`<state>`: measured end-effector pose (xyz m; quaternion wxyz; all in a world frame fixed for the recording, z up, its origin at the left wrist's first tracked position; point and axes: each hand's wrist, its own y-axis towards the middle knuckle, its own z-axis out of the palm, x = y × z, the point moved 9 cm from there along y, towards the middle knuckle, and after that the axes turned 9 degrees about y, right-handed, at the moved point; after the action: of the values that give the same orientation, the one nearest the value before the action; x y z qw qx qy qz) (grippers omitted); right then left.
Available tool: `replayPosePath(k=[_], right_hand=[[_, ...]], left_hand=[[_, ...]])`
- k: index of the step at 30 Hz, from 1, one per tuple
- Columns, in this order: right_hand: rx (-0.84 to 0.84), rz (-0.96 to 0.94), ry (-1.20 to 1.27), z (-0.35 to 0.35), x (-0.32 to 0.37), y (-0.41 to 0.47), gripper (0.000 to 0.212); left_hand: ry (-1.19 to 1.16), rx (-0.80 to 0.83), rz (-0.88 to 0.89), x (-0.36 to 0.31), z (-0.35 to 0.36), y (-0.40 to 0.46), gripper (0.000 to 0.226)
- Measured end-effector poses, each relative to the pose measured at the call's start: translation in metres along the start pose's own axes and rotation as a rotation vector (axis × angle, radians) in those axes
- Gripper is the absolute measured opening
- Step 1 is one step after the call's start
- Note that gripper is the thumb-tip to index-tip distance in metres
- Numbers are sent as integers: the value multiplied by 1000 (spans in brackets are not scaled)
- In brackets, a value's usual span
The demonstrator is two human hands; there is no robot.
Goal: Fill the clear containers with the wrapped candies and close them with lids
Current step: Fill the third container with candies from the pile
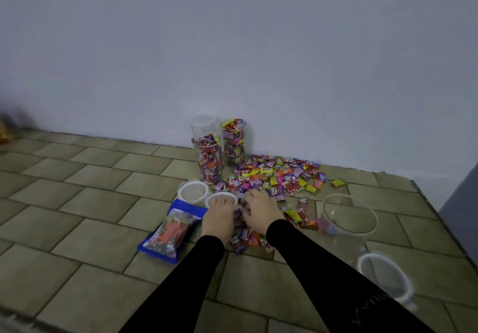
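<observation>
On the tiled floor (77, 219), the loose heap of wrapped candies (274, 177) spreads from the wall towards the person, with two filled clear containers (234, 142) and an empty one standing behind it, an empty clear container (348, 220) to the right, and white lids (192, 191) near the blue candy bag (172, 231). The right hand (261, 210) lies fingers curled on the near candies, apparently gathering them, while the left hand (216, 219) lies flat beside it, fingertips at a lid; whether either grips anything cannot be told. Judged light, crinkly and slippery, the candies are best scooped by the handful, and the rigid containers held round the wall.
</observation>
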<state>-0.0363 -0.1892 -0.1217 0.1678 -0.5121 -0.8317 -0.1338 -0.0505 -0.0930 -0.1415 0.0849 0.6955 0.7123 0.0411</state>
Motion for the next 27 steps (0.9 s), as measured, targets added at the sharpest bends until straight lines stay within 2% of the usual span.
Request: replayPosePath(k=[3,9,18,20,23,25,27], right_hand=[[33,-57,-12,17,6,9,32],[-22,-32,-3,31,6,21,35],[-84,-75,-29,36,4,32,32],[-100,-89,-13,32,6,34,28],[-146,-142,11,21,15,46,23],[-117,-185,-10,18,24,61,27],[-36,-215,-42,21,30,77,31]], left_hand=[[43,11,-21,14,4,4,39],[12,-66,-46,37,-5,11,40],[46,10,-259,84,0,15,35],[85,29,-248,79,3,17,32],[68,-28,-196,55,2,18,34],[26,-16,-122,29,7,15,41],[-39,-1,-130,15,12,9,52]])
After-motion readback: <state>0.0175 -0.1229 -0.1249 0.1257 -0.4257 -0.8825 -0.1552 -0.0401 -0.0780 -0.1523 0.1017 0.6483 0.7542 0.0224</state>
